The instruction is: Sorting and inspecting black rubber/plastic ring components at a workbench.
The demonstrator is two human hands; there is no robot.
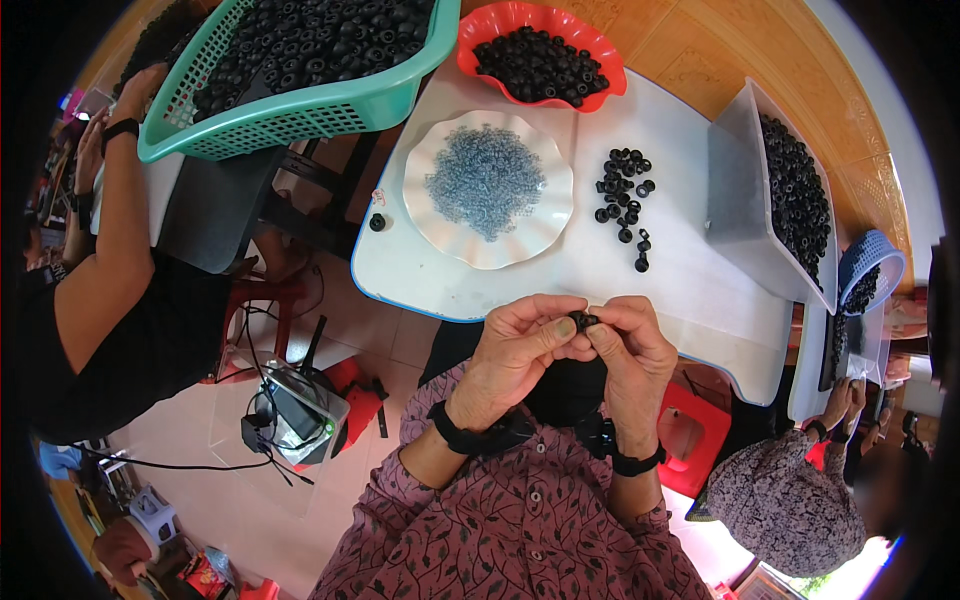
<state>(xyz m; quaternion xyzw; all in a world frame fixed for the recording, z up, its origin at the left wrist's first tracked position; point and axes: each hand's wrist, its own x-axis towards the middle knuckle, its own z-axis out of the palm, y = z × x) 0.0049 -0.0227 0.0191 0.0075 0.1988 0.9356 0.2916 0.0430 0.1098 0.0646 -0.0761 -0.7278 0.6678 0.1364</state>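
Observation:
A small black ring-shaped part (583,321) is pinched between the fingertips of my left hand (528,340) and my right hand (634,350), just off the near edge of the white table (640,300). My fingers cover much of the part. Beyond my hands, a white wavy-rimmed plate (425,228) carries a heap of tiny clear bluish pieces (486,175). To its right lies a loose group of black round parts (625,190). One single black part (377,222) sits near the table's left edge.
A red scalloped bowl (468,40) of black parts stands at the back. At far left is a green basket (290,120) full of larger black rings; at right, a clear bin (735,180) and a blue basket (880,252). Other people work at both sides. Cables (190,465) trail over the floor.

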